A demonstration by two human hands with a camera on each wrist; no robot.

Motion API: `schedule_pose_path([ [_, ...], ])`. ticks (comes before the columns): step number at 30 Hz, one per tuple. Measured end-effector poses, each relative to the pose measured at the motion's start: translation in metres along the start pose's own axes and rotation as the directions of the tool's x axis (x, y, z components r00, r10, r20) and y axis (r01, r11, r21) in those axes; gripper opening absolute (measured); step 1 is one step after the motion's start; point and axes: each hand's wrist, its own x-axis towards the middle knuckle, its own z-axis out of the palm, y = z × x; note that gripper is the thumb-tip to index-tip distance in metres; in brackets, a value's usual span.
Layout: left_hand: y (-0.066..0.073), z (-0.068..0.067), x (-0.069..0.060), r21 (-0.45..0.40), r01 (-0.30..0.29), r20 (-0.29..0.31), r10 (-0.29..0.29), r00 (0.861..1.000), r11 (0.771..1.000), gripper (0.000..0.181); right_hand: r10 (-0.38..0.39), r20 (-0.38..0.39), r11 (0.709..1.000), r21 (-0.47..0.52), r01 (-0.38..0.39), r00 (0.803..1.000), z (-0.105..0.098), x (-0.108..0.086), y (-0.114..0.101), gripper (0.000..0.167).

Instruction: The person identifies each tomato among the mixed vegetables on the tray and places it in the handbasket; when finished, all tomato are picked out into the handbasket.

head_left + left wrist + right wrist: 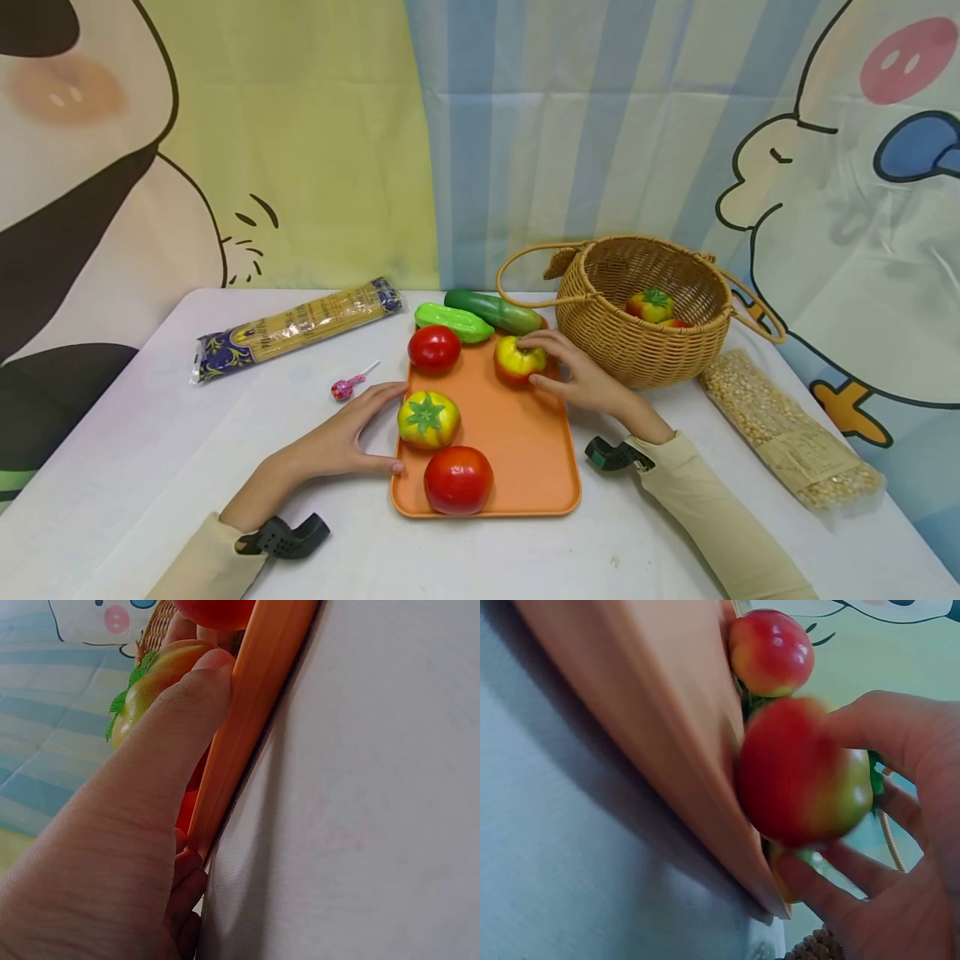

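We see the right hand (577, 375) bent inward over the far right part of the orange rectangular plastic tray (521, 467), its fingers arched above and its thumb low, grasping a round yellow-and-red tomato-like fruit (512, 367) inside the rim; whether that fruit touches the tray we cannot tell. The left hand (337, 442) reaches in from the tray's left, gripping nothing: thumb and fingers are spread apart, the thumb resting against the rim and the fingers extended along that side.

On the tray we count four round fruits: the held one, one yellow fruit with a green star-shaped leaf (429, 423) at the left edge, and two glossy red tomatoes, one at the far left (435, 350) and one at the near left (457, 481). At the tray's far end lie one light green ridged gourd (453, 323) and one dark green cucumber (498, 312).

Right of the tray we find one tan wicker basket (637, 358) with two yellow-and-red fruits (645, 310) visible inside, and one clear bag of pale kernels (787, 433). Left of it lie one pack of noodles (296, 329) and one pink lollipop (345, 388).
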Motion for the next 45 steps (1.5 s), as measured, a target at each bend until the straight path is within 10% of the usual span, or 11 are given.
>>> schedule_pose_path([
  [45,0.0,0.0,0.0,-0.01,0.021,0.009,-0.021,1.0,1.0,0.101,0.005,0.156,0.995,0.095,-0.02,0.988,-0.027,-0.002,-0.031,0.045],
])
